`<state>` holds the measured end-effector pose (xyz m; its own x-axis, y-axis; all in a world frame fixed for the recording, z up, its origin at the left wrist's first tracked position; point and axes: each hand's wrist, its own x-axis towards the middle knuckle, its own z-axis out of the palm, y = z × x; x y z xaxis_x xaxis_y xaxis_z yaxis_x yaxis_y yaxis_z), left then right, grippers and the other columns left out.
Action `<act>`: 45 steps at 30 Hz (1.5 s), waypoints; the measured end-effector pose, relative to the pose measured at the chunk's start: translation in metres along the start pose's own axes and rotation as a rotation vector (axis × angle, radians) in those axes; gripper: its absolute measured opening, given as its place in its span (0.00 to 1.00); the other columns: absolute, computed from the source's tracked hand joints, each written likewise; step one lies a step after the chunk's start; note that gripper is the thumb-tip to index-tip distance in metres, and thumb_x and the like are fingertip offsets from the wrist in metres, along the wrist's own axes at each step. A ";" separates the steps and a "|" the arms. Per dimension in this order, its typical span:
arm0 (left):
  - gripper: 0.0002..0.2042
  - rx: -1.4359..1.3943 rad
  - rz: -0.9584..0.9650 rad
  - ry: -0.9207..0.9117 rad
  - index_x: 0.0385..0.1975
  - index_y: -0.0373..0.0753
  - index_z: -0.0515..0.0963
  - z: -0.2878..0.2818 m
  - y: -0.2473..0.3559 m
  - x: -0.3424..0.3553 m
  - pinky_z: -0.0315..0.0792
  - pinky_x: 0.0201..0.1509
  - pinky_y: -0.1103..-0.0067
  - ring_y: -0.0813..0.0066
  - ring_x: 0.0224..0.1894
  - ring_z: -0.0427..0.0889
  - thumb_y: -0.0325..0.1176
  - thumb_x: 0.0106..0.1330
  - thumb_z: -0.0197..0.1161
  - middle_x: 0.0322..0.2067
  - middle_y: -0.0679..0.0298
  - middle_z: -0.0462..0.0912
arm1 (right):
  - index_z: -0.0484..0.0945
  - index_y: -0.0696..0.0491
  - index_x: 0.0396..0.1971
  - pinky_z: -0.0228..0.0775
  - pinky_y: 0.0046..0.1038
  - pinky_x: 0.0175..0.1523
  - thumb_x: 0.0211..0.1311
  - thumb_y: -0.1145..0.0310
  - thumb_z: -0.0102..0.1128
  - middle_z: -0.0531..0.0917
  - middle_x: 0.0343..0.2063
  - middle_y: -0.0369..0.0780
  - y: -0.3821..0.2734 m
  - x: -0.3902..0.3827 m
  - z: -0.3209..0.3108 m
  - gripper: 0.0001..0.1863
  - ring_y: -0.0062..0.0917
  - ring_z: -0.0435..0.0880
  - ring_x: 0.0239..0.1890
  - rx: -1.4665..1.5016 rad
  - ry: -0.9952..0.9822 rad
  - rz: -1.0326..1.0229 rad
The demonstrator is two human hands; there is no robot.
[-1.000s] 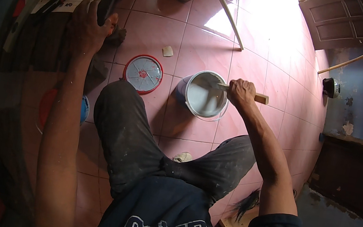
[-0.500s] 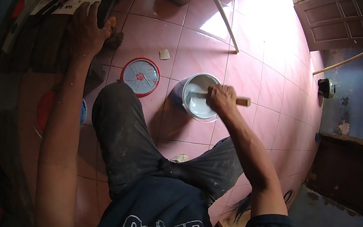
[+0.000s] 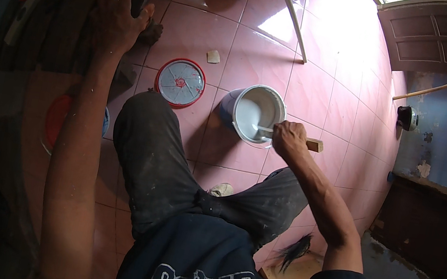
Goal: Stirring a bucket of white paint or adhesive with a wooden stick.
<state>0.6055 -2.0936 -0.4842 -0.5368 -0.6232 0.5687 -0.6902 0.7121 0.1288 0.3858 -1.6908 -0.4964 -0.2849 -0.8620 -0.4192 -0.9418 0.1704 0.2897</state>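
The right hand [image 3: 290, 139] was clamped on a stick [image 3: 314, 145]; levering could have tipped the bucket [image 3: 270, 106], spilling paint [image 3: 247, 117] rightward across the floor [image 3: 313, 104]. I couldn't tell the grip of the left hand [image 3: 120, 20].

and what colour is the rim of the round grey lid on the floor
Red; the head view shows the lid best.

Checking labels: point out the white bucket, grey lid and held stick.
White bucket [image 3: 229, 108], head view: outer wall, left side.
Grey lid [image 3: 180, 82], head view: middle of its face.
Held stick [image 3: 314, 145], head view: bare wooden end.
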 end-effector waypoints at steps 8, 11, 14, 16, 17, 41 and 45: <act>0.28 0.018 0.032 0.000 0.56 0.41 0.70 0.001 0.001 0.001 0.71 0.56 0.59 0.54 0.58 0.73 0.45 0.57 0.67 0.54 0.54 0.72 | 0.83 0.48 0.25 0.71 0.35 0.34 0.56 0.65 0.53 0.83 0.25 0.42 0.022 0.065 -0.006 0.09 0.33 0.84 0.31 0.038 0.187 0.106; 0.28 0.032 0.044 0.002 0.55 0.41 0.70 0.004 -0.003 0.000 0.71 0.56 0.59 0.54 0.58 0.73 0.47 0.57 0.67 0.54 0.53 0.73 | 0.84 0.47 0.25 0.75 0.34 0.36 0.58 0.65 0.53 0.85 0.30 0.43 0.044 0.069 -0.019 0.10 0.32 0.86 0.34 0.015 -0.077 0.188; 0.29 0.021 0.027 0.004 0.55 0.41 0.70 0.004 0.002 0.003 0.71 0.55 0.59 0.54 0.59 0.72 0.50 0.58 0.67 0.55 0.53 0.73 | 0.83 0.50 0.29 0.74 0.34 0.34 0.60 0.66 0.52 0.85 0.29 0.42 0.054 0.044 -0.005 0.10 0.31 0.86 0.33 -0.008 -0.110 0.155; 0.29 0.030 0.027 0.020 0.55 0.42 0.70 0.006 -0.005 0.000 0.72 0.54 0.59 0.54 0.58 0.72 0.51 0.58 0.67 0.55 0.53 0.73 | 0.83 0.51 0.30 0.73 0.34 0.34 0.60 0.66 0.51 0.85 0.28 0.43 0.038 0.024 0.004 0.11 0.30 0.86 0.33 -0.106 -0.087 0.054; 0.29 0.028 0.037 0.041 0.55 0.42 0.70 0.006 -0.007 -0.001 0.72 0.54 0.59 0.55 0.58 0.72 0.52 0.58 0.67 0.55 0.53 0.73 | 0.84 0.51 0.29 0.73 0.34 0.33 0.60 0.67 0.51 0.85 0.28 0.44 0.026 0.015 0.002 0.11 0.30 0.86 0.33 -0.105 -0.087 0.016; 0.28 0.014 0.044 0.056 0.54 0.44 0.71 0.009 -0.007 -0.001 0.72 0.53 0.59 0.55 0.57 0.73 0.50 0.57 0.68 0.54 0.56 0.73 | 0.85 0.51 0.23 0.69 0.34 0.26 0.53 0.69 0.57 0.83 0.22 0.41 -0.002 0.000 0.001 0.08 0.31 0.85 0.28 -0.082 -0.070 -0.121; 0.28 0.031 0.035 0.061 0.55 0.44 0.70 0.006 -0.004 -0.001 0.72 0.53 0.59 0.55 0.58 0.72 0.50 0.57 0.68 0.55 0.56 0.73 | 0.83 0.51 0.22 0.68 0.35 0.29 0.54 0.67 0.55 0.83 0.21 0.41 -0.010 0.031 -0.008 0.08 0.33 0.83 0.27 0.020 0.170 -0.118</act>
<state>0.6059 -2.0980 -0.4904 -0.5310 -0.5767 0.6209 -0.6866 0.7222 0.0837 0.3879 -1.7231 -0.5055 -0.1399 -0.9446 -0.2970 -0.9707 0.0716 0.2293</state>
